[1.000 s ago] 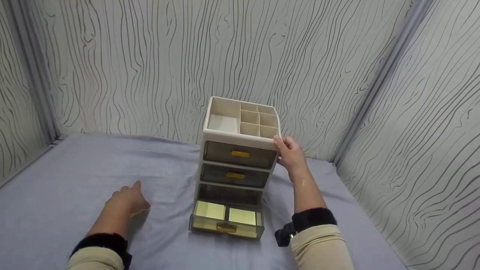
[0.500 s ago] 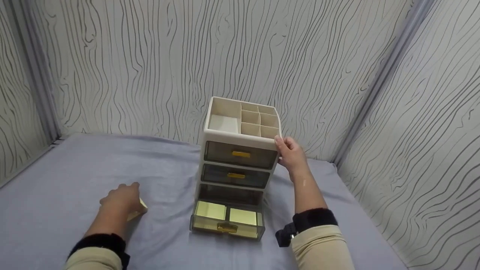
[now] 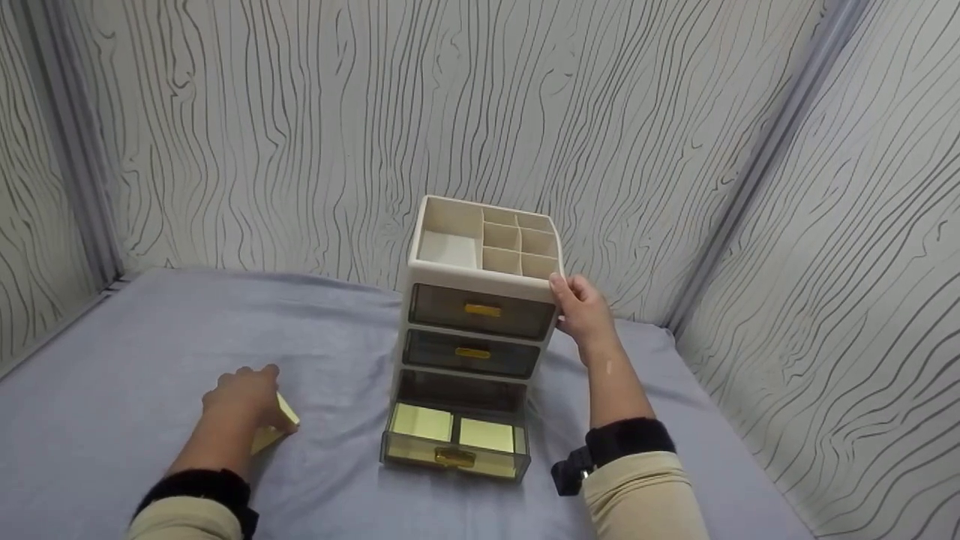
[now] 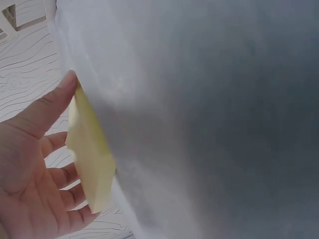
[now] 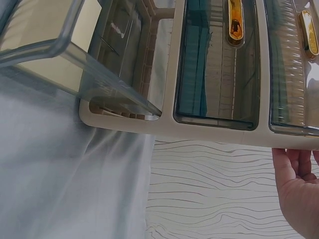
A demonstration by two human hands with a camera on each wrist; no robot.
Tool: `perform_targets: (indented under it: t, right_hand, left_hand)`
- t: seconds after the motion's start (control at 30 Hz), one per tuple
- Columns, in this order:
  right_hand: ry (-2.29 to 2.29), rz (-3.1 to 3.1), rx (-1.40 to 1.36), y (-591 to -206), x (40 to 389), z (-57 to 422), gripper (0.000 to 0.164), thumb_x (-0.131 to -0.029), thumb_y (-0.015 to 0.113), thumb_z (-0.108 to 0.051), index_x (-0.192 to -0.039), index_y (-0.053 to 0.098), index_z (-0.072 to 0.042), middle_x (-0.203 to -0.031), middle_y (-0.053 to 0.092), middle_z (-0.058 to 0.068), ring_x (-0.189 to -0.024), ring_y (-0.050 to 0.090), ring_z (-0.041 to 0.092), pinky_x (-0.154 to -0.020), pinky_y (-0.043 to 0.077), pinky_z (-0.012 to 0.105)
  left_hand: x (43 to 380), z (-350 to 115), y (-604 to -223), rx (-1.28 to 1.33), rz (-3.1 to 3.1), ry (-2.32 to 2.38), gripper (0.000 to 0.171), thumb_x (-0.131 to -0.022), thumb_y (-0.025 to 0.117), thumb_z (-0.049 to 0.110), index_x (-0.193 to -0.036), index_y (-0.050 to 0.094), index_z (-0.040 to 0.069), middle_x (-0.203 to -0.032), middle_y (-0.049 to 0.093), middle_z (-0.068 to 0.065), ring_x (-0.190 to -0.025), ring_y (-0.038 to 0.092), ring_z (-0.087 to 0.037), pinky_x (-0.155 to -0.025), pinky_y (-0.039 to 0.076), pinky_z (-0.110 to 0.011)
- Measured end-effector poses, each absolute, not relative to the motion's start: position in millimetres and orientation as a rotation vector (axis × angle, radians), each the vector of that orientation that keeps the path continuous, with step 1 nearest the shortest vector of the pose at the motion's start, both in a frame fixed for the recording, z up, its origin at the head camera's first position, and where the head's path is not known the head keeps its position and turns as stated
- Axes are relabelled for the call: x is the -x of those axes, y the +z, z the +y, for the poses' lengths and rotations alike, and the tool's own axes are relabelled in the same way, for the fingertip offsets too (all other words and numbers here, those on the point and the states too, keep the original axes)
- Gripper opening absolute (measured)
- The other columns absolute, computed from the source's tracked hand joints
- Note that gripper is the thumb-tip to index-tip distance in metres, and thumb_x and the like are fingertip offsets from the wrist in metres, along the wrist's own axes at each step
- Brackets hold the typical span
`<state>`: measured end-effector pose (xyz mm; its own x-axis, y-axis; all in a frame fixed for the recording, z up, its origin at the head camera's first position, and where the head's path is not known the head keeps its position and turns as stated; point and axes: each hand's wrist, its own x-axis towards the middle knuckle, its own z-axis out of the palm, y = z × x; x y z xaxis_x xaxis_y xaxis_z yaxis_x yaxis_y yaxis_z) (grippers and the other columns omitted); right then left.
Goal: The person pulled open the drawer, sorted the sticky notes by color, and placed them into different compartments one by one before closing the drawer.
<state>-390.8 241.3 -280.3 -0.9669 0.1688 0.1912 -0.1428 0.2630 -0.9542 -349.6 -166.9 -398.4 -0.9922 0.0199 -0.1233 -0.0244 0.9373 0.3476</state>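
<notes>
My left hand (image 3: 241, 396), low at the left over the cloth, holds a yellow sticky note pad (image 4: 89, 154) between thumb and fingers. The pad stands tilted on edge, partly hidden behind the hand in the head view. A cream drawer organizer (image 3: 484, 276) with smoky clear drawers stands at the centre. My right hand (image 3: 589, 315) grips its upper right front edge, thumb in front. The organizer's bottom drawer (image 3: 397, 450) is pulled out. Inside it lie two yellow pads side by side, a left one (image 3: 422, 421) and a right one (image 3: 486, 435).
A grey-blue cloth (image 3: 330, 480) covers the table. Two upper drawers with amber handles, such as the top drawer (image 3: 435, 304), are closed. Divided compartments form the organizer's top. Wood-grain patterned walls (image 3: 300, 135) rise behind and at both sides.
My left hand has drawn back slightly to the left and tipped the sticky note pad up, so more of it shows. My right hand and the organizer have stayed in place.
</notes>
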Motion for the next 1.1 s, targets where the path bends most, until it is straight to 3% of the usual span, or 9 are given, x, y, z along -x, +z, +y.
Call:
perform_targets:
  t: [0.2, 0.33, 0.43, 0.6, 0.83, 1.1]
  right_hand:
    - [1.749, -2.284, 0.034, -280.2, 389.5, 241.0, 0.032, -0.091, 0.053, -0.037, -0.09, 0.047, -0.006, -0.106, 0.051, 0.016, -0.098, 0.052, 0.026, -0.089, 0.046, 0.046]
    - [1.734, -2.295, 0.039, -280.9, 389.6, 241.2, 0.033, -0.091, 0.053, -0.04, -0.09, 0.047, -0.007, -0.104, 0.051, 0.014, -0.097, 0.052, 0.025, -0.089, 0.045, 0.046]
    - [1.725, -2.298, 0.043, -281.6, 390.0, 241.4, 0.034, -0.09, 0.053, -0.041, -0.088, 0.047, -0.008, -0.1, 0.05, 0.012, -0.093, 0.051, 0.023, -0.088, 0.046, 0.045]
    - [1.72, -2.29, 0.04, -281.6, 390.1, 241.3, 0.034, -0.09, 0.053, -0.041, -0.087, 0.047, -0.008, -0.096, 0.05, 0.011, -0.09, 0.052, 0.021, -0.086, 0.047, 0.044]
    - [1.707, -2.29, 0.034, -280.5, 390.0, 240.4, 0.034, -0.09, 0.053, -0.04, -0.089, 0.048, -0.007, -0.096, 0.051, 0.011, -0.09, 0.052, 0.022, -0.086, 0.047, 0.044]
    - [1.692, -2.305, 0.044, -280.8, 389.3, 240.5, 0.034, -0.09, 0.053, -0.041, -0.089, 0.048, -0.007, -0.099, 0.051, 0.012, -0.093, 0.052, 0.024, -0.087, 0.047, 0.045]
  left_hand:
    - [351.7, -168.6, -387.6, -0.002, 2.923, 0.58, 0.069, -0.069, 0.075, 0.013, -0.127, 0.043, -0.005, -0.112, 0.052, -0.03, -0.101, 0.045, -0.047, -0.082, 0.039, -0.06]
    - [355.4, -172.0, -378.2, -0.031, 2.885, 0.569, 0.043, -0.077, 0.063, 0.0, -0.116, 0.05, -0.009, -0.099, 0.056, -0.022, -0.089, 0.051, -0.033, -0.08, 0.044, -0.05]
    - [357.0, -174.2, -370.3, -0.044, 2.866, 0.56, 0.031, -0.078, 0.063, 0.002, -0.105, 0.055, -0.011, -0.09, 0.057, -0.017, -0.083, 0.052, -0.027, -0.079, 0.046, -0.046]
    - [355.5, -176.9, -361.2, -0.059, 2.848, 0.615, 0.035, -0.074, 0.07, 0.007, -0.102, 0.059, -0.01, -0.094, 0.06, -0.019, -0.086, 0.054, -0.028, -0.08, 0.046, -0.047]
    - [352.7, -175.9, -354.3, -0.096, 2.778, 0.575, 0.032, -0.076, 0.064, -0.003, -0.107, 0.058, -0.007, -0.093, 0.059, -0.016, -0.088, 0.054, -0.028, -0.08, 0.047, -0.047]
    - [348.9, -164.9, -348.5, -0.095, 2.714, 0.805, 0.019, -0.075, 0.068, 0.003, -0.092, 0.062, -0.002, -0.086, 0.06, -0.01, -0.077, 0.057, -0.023, -0.065, 0.051, -0.038]
